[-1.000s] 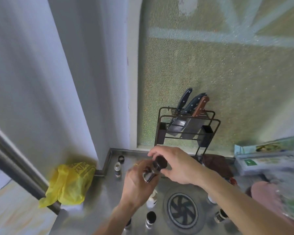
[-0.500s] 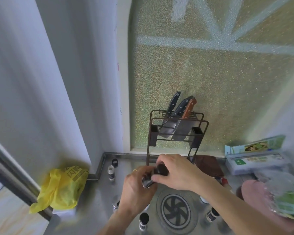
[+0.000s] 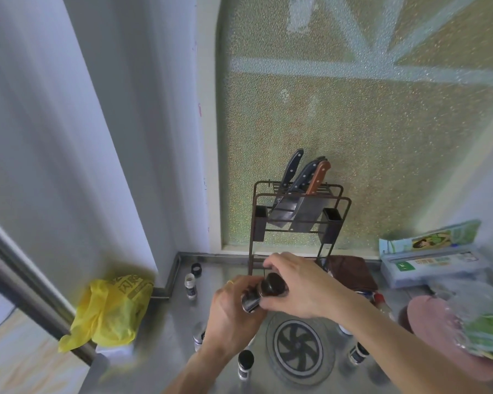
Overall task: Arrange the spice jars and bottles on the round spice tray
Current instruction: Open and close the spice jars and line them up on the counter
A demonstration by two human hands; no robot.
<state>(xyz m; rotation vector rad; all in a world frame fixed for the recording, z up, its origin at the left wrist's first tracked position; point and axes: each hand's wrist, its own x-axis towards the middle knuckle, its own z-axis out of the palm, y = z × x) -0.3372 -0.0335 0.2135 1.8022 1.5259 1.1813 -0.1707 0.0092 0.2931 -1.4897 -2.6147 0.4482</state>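
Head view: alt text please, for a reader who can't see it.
Two bare hands hold a small spice jar above a steel counter: left hand grips the body, right hand its black cap. A knife rack stands behind.

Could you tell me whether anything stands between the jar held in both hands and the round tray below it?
Nothing visible does. The jar is held by the left hand and right hand above the round tray, whose patterned centre looks bare; other jars stand around it.

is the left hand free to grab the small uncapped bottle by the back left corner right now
Probably not yet. The left hand is closed around a spice jar while the right hand grips its black cap. The uncapped bottle stands unobstructed, so the path looks clear once the jar is set down.
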